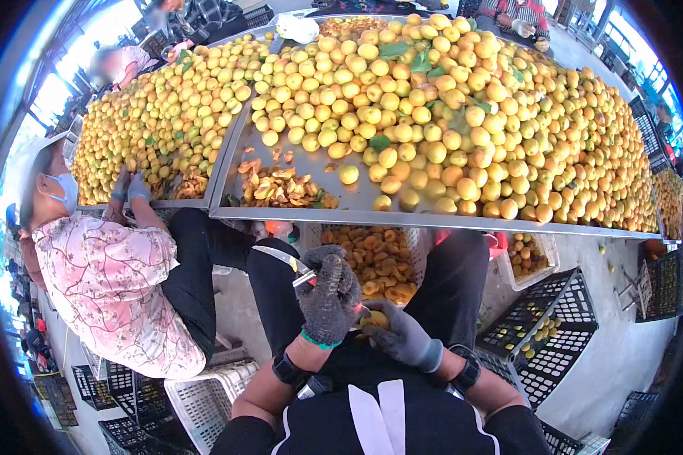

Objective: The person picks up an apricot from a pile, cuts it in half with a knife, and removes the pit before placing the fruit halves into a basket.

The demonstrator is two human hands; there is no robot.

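My left hand (330,297), in a dark grey knit glove with a green cuff, is closed around a knife (287,259). Its blade points up and to the left, and a bit of red handle shows by the fingers. Beside it, my right hand (408,335) wears a smoother grey glove and grips a yellow apricot (374,320), partly covered by the fingers. The two hands are close together above my lap. Below and beyond them, a white crate (419,254) between my knees holds many halved apricots (376,258).
A metal table (432,220) ahead carries a large heap of whole apricots (448,121) and a pile of cut pieces (277,186). At left sits a co-worker (114,288) in a pink floral top. Black crates (561,326) stand at right; a white basket (205,402) is at lower left.
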